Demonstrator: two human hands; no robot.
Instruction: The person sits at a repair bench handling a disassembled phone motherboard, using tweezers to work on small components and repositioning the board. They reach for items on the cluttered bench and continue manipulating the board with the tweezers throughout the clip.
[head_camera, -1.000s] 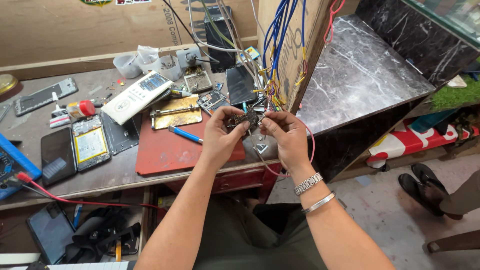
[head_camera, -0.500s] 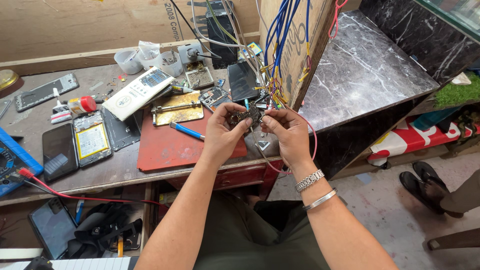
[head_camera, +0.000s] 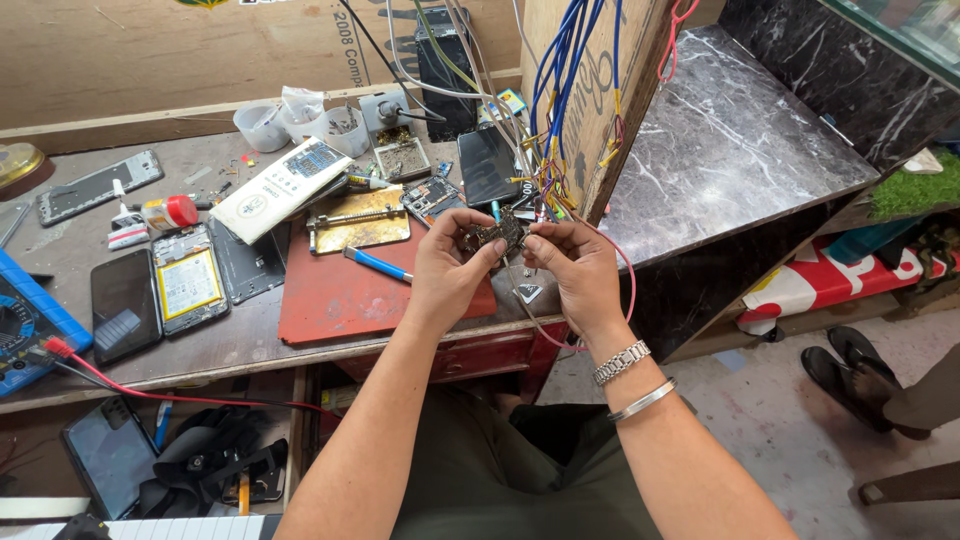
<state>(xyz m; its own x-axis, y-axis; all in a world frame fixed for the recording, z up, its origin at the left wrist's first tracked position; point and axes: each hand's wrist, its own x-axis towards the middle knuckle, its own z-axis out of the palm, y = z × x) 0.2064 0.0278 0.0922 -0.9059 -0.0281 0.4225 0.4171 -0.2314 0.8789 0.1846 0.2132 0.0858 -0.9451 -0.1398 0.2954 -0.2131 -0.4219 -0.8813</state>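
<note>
My left hand (head_camera: 447, 268) and my right hand (head_camera: 575, 270) together hold a small dark circuit board (head_camera: 497, 236) above the right end of a red work mat (head_camera: 340, 295). Fingertips of both hands pinch its edges. A thin red wire (head_camera: 630, 285) loops from the board area past my right wrist, which wears a metal watch and a bangle. A blue-handled tool (head_camera: 377, 264) lies on the mat just left of my left hand.
An opened phone with a yellow battery (head_camera: 187, 283), a black phone (head_camera: 122, 305), a brass board holder (head_camera: 358, 222), white cups (head_camera: 262, 127) and a blue multimeter (head_camera: 25, 325) crowd the bench. Bundled coloured wires (head_camera: 575, 90) hang from a wooden panel. A marble counter (head_camera: 730, 140) stands right.
Both hands stay on the small board; they have shifted slightly while the view moved a little. The things on the bench have not moved.
</note>
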